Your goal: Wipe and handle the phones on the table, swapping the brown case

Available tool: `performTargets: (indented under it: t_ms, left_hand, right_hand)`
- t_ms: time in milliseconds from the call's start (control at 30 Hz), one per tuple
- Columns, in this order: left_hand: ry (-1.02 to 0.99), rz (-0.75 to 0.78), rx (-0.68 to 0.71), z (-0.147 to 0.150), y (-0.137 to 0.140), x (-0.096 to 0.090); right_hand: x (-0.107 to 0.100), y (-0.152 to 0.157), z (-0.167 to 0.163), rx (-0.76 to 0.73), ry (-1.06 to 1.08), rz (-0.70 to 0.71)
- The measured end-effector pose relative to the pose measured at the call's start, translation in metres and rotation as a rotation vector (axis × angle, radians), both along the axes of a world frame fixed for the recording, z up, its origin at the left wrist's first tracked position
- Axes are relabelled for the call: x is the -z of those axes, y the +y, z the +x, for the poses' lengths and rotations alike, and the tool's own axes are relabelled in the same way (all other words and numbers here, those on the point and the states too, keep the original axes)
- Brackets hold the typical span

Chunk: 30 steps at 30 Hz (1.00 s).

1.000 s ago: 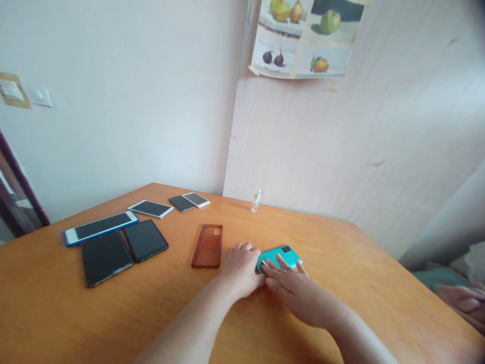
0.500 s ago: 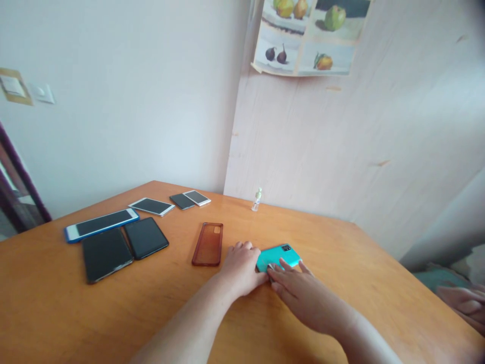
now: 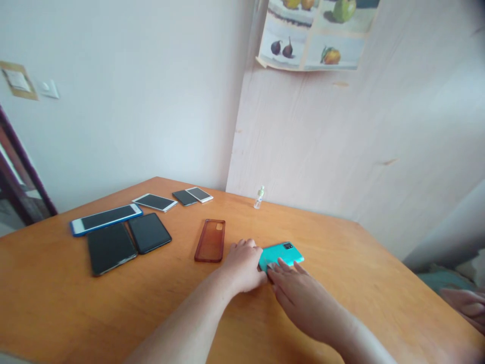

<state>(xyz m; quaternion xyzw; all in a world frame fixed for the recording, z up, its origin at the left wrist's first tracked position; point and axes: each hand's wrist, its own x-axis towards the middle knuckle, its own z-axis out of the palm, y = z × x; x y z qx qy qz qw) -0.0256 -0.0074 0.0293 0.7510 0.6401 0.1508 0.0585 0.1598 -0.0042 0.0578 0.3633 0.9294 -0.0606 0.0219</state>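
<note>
A turquoise phone lies back side up on the wooden table, its dark camera block at the far right corner. My left hand is closed around the phone's left end and holds it against the tabletop. My right hand presses a small whitish cloth onto the phone's near edge with its fingertips; most of the cloth is hidden under the fingers. Left of my left hand lies a translucent reddish-brown phone case, apart from it. Beyond the hands stands a small clear bottle with a pale green top.
Several phones lie at the left: a black one, another black one, a white one in a blue case, and more farther back. A wall with a fruit painting borders the table. Another person's hand shows at the right edge.
The view has shifted slightly, so everything sits a little to the right and higher. My right fingertips have moved slightly on the phone; the left hand keeps its hold.
</note>
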Motion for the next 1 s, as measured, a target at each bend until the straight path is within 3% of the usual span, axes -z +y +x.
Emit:
performTargets:
  t_ms: [67,233,300,433,500,700,767,900,1000]
  left_hand:
    - [0.005,-0.002,0.007,0.0,0.0,-0.001]
    - [0.002,0.035,0.031,0.001,-0.001,0.0]
    - [0.004,0.033,0.033,0.001,-0.002,0.0]
    - [0.009,0.026,0.033,0.0,-0.002,0.0]
    - [0.009,0.029,0.033,0.0,-0.002,0.0]
    - [0.002,0.047,0.025,0.002,-0.002,0.001]
    - [-0.017,0.047,0.016,0.003,-0.003,0.001]
    - [-0.044,0.053,0.013,0.003,-0.003,0.001]
    - [-0.051,0.055,0.007,0.003,-0.002,0.002]
  right_hand:
    - [-0.001,0.004,0.003,0.002,0.008,-0.026]
    - [0.005,0.031,0.021,0.284,-0.082,0.03]
    - [0.005,0.027,0.018,0.238,-0.068,0.022]
    - [0.002,0.007,0.004,-0.026,0.044,-0.065]
    - [0.004,0.009,0.005,-0.042,0.059,-0.098]
    - [0.017,0.046,0.028,0.336,-0.022,0.018]
    - [0.017,0.044,0.023,0.294,-0.001,-0.004]
    - [0.015,0.027,0.007,0.039,0.121,-0.137]
    - [0.017,0.034,0.01,0.105,0.116,-0.13]
